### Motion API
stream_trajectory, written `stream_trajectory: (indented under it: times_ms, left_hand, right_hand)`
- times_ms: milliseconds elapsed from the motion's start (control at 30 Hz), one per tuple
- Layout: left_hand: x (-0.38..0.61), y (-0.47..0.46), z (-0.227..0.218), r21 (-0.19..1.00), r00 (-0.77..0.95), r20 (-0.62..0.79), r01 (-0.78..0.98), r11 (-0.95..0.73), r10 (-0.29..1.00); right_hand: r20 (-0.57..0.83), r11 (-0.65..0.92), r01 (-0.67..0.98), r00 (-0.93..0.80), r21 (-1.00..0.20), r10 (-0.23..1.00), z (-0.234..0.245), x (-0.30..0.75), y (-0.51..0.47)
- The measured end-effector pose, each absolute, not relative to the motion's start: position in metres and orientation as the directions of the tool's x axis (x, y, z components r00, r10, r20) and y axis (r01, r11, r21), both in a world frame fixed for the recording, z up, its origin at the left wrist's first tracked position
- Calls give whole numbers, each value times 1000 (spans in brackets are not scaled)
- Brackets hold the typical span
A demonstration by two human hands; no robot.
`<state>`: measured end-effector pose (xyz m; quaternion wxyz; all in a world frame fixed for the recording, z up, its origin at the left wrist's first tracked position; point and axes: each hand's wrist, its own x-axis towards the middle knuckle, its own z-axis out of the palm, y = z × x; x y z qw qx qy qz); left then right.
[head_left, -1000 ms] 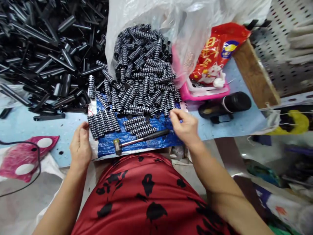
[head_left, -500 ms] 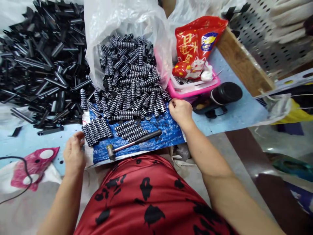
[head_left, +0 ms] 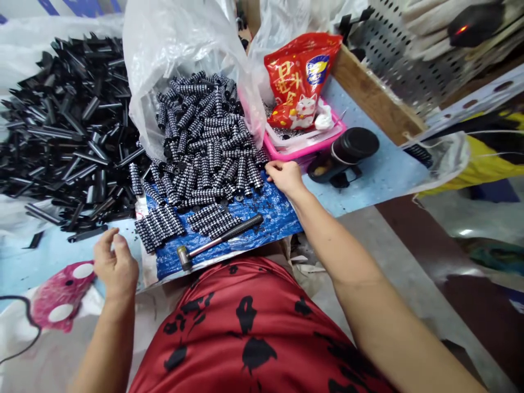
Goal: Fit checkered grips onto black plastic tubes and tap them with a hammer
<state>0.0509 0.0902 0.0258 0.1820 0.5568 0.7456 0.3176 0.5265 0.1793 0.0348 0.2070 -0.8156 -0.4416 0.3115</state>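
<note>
- Some rollers (head_left: pixel 160 225) are lined up on the mat (head_left: pixel 280 210); most are left heaped.
- Left hand (head_left: pixel 117 266): grip loosely parted, nothing seen held.
- Right hand (head_left: pixel 287 177): whether anything is gripped cannot be told.

A workshop, by the heaped black plastic pieces (head_left: pixel 61 147) left, ridged rollers (head_left: pixel 208 131) centre, near hammer (head_left: pixel 221 238) and perforated panel (head_left: pixel 387 41) far right.

A dark brown band (head_left: pixel 413 234) crosses the grey floor (head_left: pixel 366 245).
</note>
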Motion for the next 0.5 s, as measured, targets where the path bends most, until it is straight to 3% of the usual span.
stream_trajectory:
  times_ms: [100, 167, 233, 333, 400, 500]
  left_hand:
    - [83, 116, 65, 603, -122, 306, 792, -93, 944]
    - [129, 141, 91, 555, 153, 423, 736, -388, 893]
    - [189, 170, 113, 442, 509, 470, 571, -692, 721]
    - [284, 214, 128, 339, 820, 281, 401, -851, 498]
    - [329, 242, 124, 294, 865, 106, 443, -847, 490]
    - [356, 274, 110, 220, 835, -4, 538, -814, 551]
  right_hand:
    - [-337, -528, 535, 417, -659, 844, 32, 526, 180]
    - [-351, -542, 521, 425, -659, 835, 33, 524, 182]
    - [-369, -560, 519, 429, -646, 824, 35, 523, 186]
    - [-386, -570, 546, 422, -614, 820, 41, 522, 186]
    - [-345, -547, 603, 426, -581, 836, 47, 521, 179]
    - [-202, -438, 729, 393, -525, 897, 54, 516, 159]
